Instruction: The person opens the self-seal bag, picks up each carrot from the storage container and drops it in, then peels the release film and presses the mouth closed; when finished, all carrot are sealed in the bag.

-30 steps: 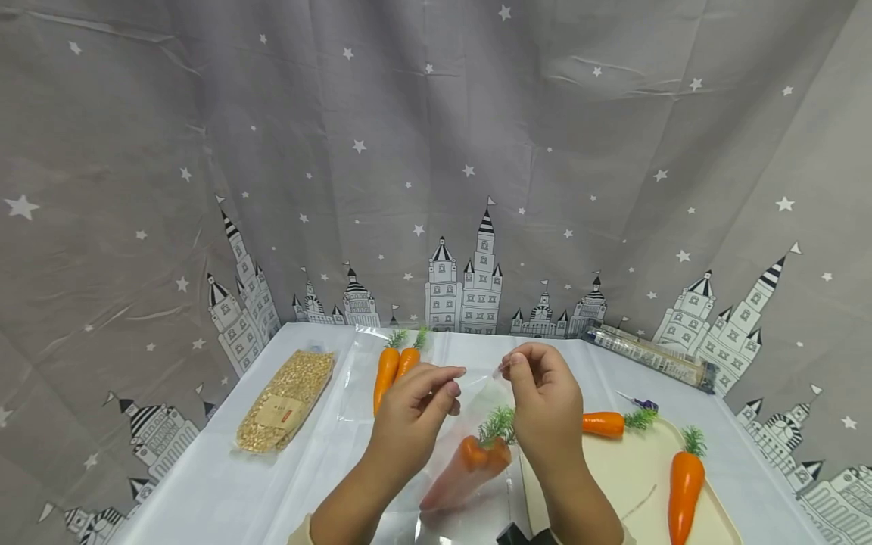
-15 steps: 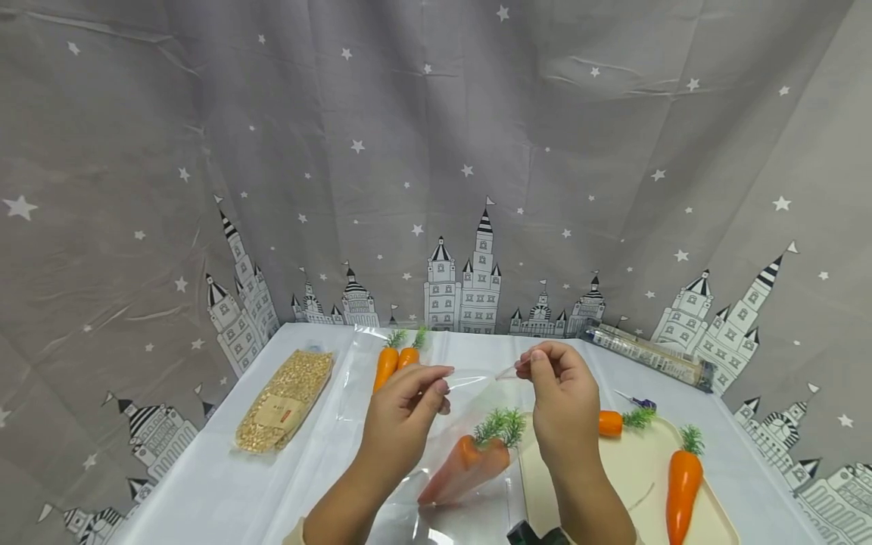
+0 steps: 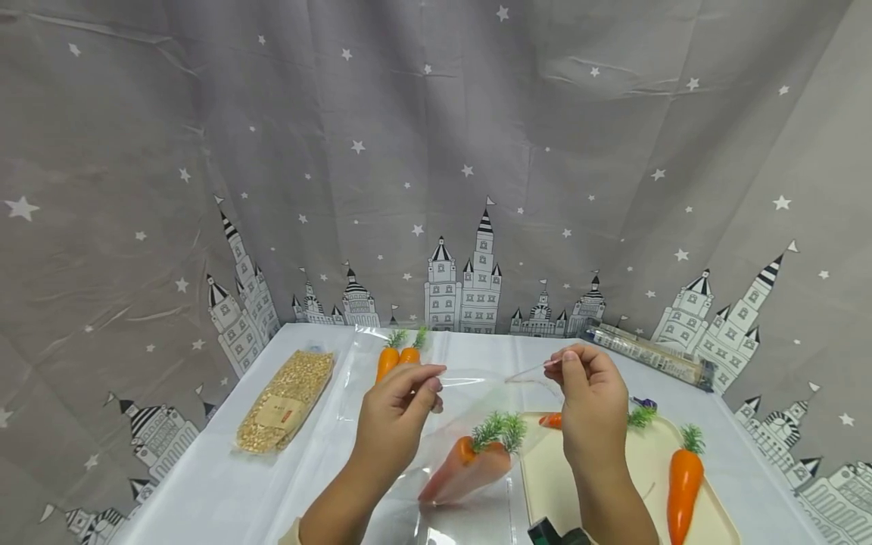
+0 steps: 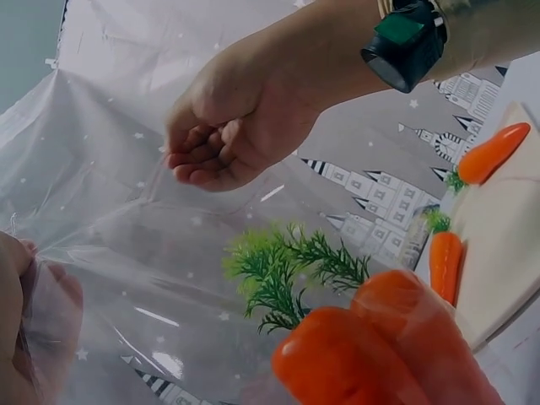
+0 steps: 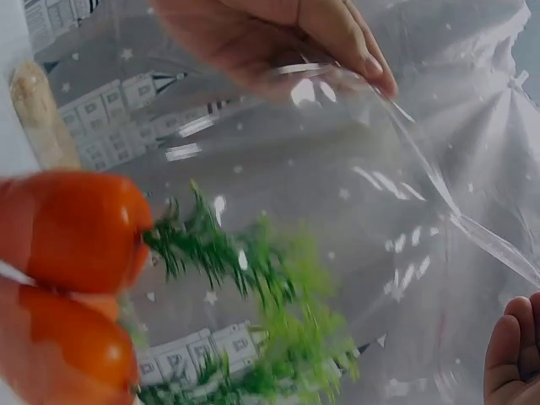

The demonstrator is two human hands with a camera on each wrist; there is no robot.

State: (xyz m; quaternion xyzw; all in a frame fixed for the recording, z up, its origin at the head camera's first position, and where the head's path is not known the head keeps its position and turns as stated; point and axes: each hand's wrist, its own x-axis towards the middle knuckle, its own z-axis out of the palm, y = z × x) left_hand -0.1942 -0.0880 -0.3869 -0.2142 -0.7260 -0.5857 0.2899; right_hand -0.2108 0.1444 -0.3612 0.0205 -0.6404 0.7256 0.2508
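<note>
My left hand (image 3: 393,416) pinches the top edge of a clear plastic bag (image 3: 470,381) between thumb and fingers. Inside the bag lie two toy carrots (image 3: 470,473) side by side, their green tops toward the bag's mouth. My right hand (image 3: 594,405) pinches the end of a thin clear strip (image 3: 527,372), stretched between it and the bag's edge. In the right wrist view the strip (image 5: 498,245) meets the bag's edge at a point between both hands, the left hand (image 5: 295,38) at the top and the right hand (image 5: 516,350) at lower right.
A cream tray (image 3: 545,484) on the right bears a carrot (image 3: 684,492) and another partly behind my right arm. Purple-handled scissors (image 3: 643,403) lie beyond it. A second clear bag with carrots (image 3: 387,362), a grain pack (image 3: 286,401) and a long wrapped package (image 3: 650,356) surround the work area.
My right hand has moved right, away from the left hand, and the free length of strip has grown longer. The left hand has shifted slightly left, still holding the bag's edge.
</note>
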